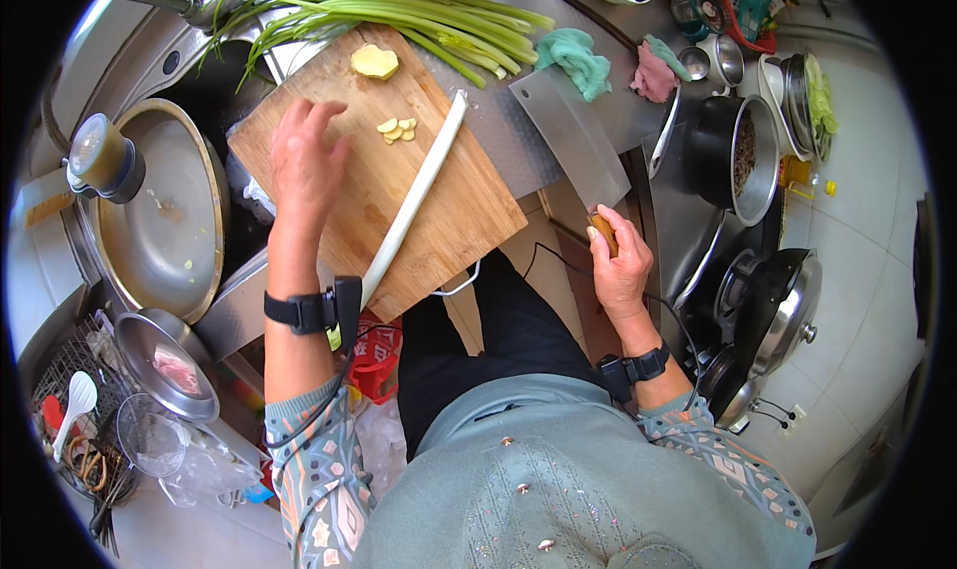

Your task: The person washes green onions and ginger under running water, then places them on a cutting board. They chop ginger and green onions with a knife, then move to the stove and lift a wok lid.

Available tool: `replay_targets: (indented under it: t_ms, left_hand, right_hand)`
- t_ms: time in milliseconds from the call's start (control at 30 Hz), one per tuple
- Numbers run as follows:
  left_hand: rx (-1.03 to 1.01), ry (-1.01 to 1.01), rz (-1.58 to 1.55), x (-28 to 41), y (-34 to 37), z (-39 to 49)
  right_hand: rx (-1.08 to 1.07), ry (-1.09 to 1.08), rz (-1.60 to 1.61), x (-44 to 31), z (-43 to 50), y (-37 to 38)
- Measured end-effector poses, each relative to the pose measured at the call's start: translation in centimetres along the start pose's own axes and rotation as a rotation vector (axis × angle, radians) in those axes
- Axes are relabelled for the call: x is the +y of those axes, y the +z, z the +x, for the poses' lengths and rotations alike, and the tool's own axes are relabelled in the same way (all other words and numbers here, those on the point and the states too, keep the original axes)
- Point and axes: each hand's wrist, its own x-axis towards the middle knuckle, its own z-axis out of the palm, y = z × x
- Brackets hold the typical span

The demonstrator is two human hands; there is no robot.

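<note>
My right hand (pixel 623 264) grips the wooden handle of a cleaver (pixel 570 135), whose broad blade points away over the steel counter, right of the board. Above the left part of a wooden cutting board (pixel 463 218), my left hand (pixel 308 154) is empty, its fingers bent and apart. A long white scallion stalk (pixel 419 188) lies slantwise across the board. Several thin ginger slices (pixel 396 129) rest near its middle, and a larger cut piece of ginger (pixel 374 61) sits at the far corner. Behind the board lies a bunch of green celery stalks (pixel 419 20).
A large metal basin (pixel 166 270) stands at the left by the sink (pixel 202 91). Lower left is a steel bowl with raw meat (pixel 176 367). Green cloth (pixel 574 61) and pink cloth (pixel 654 76) lie beyond the cleaver. A dark pot (pixel 718 150) and lidded wok (pixel 777 322) stand right.
</note>
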Motion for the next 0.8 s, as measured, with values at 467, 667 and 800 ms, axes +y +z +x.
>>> replay_targets:
  t_ms: [467, 667, 800]
  left_hand:
    - [-0.122, -0.055, -0.118, -1.3, 0.6, 0.6]
    - [-0.076, -0.14, -0.249, -1.3, -1.4, -2.2]
    - [-0.078, -0.18, -0.34, -0.8, -2.4, -4.5]
  right_hand:
    - [0.018, 0.015, 0.016, 0.5, -0.2, 0.4]
    - [0.039, 0.037, 0.008, 0.5, -0.4, 0.4]
    - [0.039, 0.032, -0.01, 0.5, -0.2, 0.3]
